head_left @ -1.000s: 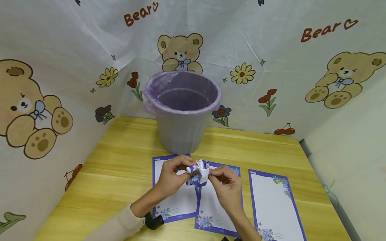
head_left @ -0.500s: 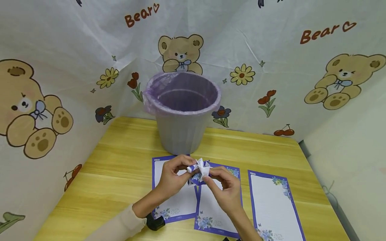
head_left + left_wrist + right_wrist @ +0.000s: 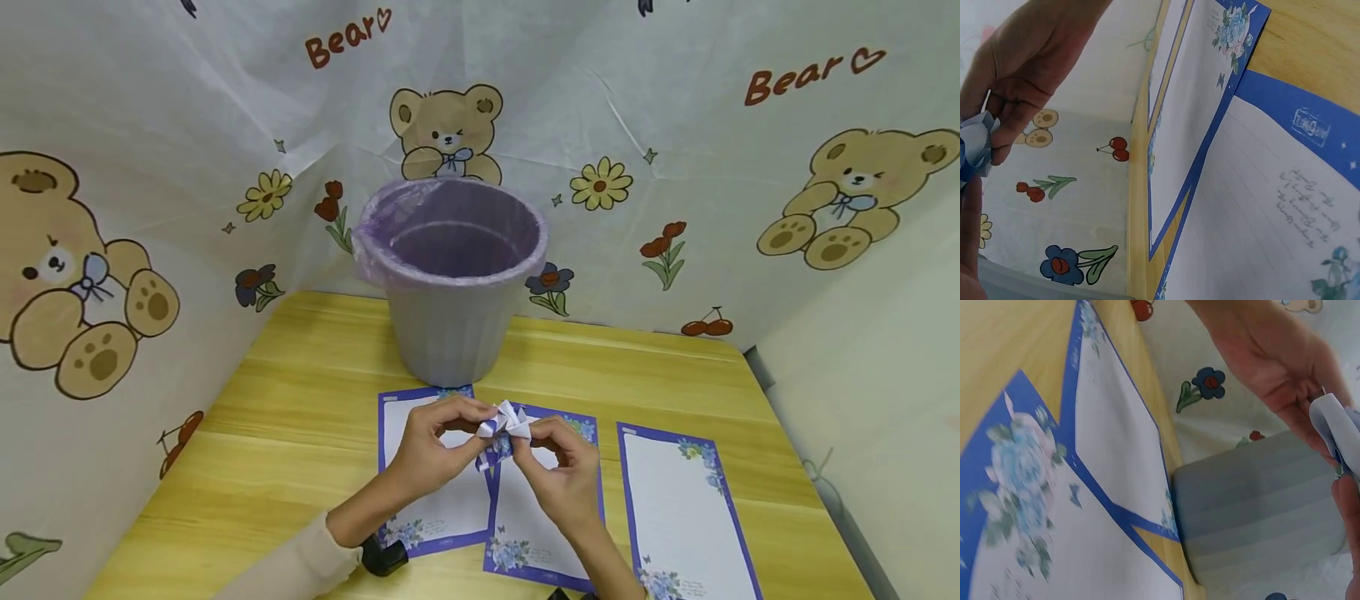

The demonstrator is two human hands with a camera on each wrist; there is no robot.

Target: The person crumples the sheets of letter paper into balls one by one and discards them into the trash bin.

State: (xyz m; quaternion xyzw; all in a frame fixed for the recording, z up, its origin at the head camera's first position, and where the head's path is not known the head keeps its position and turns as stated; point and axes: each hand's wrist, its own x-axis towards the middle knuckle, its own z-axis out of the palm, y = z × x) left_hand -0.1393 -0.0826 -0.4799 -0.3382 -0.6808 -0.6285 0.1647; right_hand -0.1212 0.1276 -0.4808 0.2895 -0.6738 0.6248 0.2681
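Your left hand and right hand both pinch the crumpled floral stationery sheet between them, above the flat writing sheets, so you seem to be mid-crumpling, and the next move likely calls for squeezing it tighter.

Beyond crumpled paper, bin blocks way; room either side.

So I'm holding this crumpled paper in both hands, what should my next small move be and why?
Probably press the crumpled paper into a tighter ball: your left hand and right hand both pinch it, yet loose folds stick out between them.
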